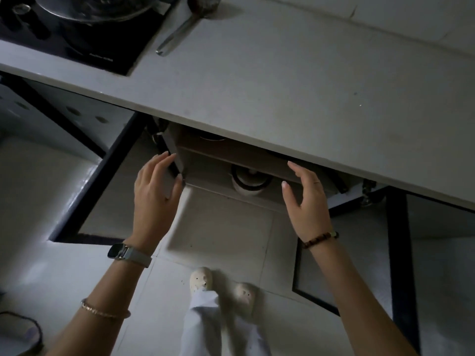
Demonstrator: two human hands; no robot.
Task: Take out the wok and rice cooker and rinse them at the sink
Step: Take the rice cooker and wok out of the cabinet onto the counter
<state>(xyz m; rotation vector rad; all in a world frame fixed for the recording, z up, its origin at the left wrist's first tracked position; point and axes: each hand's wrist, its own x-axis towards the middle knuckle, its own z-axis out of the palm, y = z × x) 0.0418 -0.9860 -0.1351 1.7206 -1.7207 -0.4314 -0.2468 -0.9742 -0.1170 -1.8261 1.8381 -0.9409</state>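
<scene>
**Both hands empty at the open cupboard, nothing lifted yet**

Risks, as I read them:
- The feet (203,278) stand close to the cupboard, between the two swung-out doors, left door (84,186) and right door (397,253). A heavy pot pulled out low could hit a door edge or land on toes.
- The round white pot with a dark rim, likely the rice cooker (248,182), sits on the bottom level, tucked under the shelf (231,152). Clearance looks tight, so a tilted lift could catch on the shelf edge or the worktop (282,86) lip above.
- The light is poor. If it has a cord or a loose lid, either could snag or drop; I can't see either.
- Wok location is unclear. A dark curved rim (213,137) shows on the upper level, and a lidded pan (90,9) sits on the hob (102,44). I can't tell which is the wok, so the wrong item may get grabbed.

Hands:
- Left hand (156,196): fingers loosely spread, tips at the edge of the upright divider (174,150). It holds nothing, and I can't confirm contact.
- Right hand (307,204): fingers straight, palm inward, in front of the shelf to the right of the rice cooker. It holds nothing.

Far back, a ladle (180,29) lies on the worktop beside the hob.
</scene>
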